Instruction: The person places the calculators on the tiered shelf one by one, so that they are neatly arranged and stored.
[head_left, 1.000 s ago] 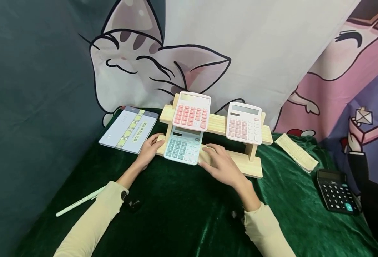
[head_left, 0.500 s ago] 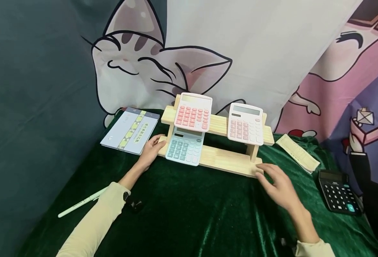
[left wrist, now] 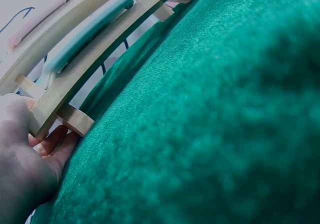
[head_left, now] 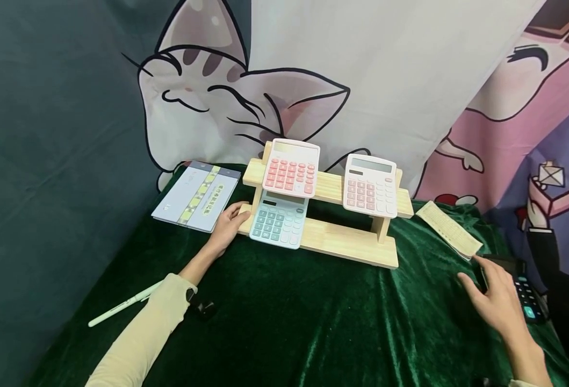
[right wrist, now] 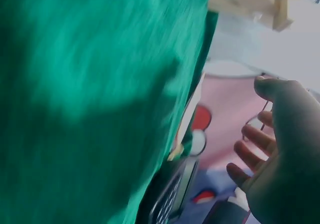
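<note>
My left hand grips the left end of the wooden two-tier stand; in the left wrist view the thumb lies above the lower board and the fingers are under it. A blue calculator leans on the lower tier. On the upper tier stand a white calculator with bright pink keys and a white one with pale pink keys. My right hand hovers at the black calculator, partly covering it, with fingers spread and nothing held. The right wrist view shows that calculator apart from the fingers.
A pale blue notebook lies left of the stand. A light green pen rests near the left sleeve. A yellowish paper pad lies between stand and black calculator. Green velvet covers the table; printed curtains hang behind.
My right hand has left the blue calculator's side and swept right, past the stand's end, to the black calculator. The left hand stays on the stand.
</note>
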Available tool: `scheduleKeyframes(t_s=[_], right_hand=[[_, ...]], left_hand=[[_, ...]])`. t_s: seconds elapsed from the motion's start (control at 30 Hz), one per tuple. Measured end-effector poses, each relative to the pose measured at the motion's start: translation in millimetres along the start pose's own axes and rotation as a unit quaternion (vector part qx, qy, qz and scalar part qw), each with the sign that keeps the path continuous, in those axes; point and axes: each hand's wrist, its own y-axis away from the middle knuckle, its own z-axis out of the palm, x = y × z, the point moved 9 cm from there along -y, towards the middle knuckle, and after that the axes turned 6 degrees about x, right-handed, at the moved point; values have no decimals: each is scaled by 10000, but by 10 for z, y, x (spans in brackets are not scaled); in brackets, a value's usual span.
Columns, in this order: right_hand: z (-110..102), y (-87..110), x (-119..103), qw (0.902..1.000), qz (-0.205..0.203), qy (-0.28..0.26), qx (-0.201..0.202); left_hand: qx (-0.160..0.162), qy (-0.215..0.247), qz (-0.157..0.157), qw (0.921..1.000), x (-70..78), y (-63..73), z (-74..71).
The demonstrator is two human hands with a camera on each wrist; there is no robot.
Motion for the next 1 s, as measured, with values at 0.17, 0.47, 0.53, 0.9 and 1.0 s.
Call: scheduleKeyframes(t_s=[0.17, 0.47, 0.53, 0.9, 1.0], right_hand=[[-90, 61, 392, 9973, 579, 427, -126], [-155, 295, 1121, 9430, 2807, 1507, -958], [-126, 364, 1241, 9243, 3219, 1545, -1348], [-10, 652, 1571, 8678, 4126, 1504, -2325], [-3, 640, 1582, 8686, 4112, 1499, -2324]], left_hand=[[30, -17, 15, 10000, 5, -3, -25], [7, -2, 14, 10000, 7, -1, 8], [7, 21, 17, 10000, 11, 1, 13], [-31, -90, -2, 10000, 15, 9, 19], [-4, -67, -9, 10000, 24, 12, 13]])
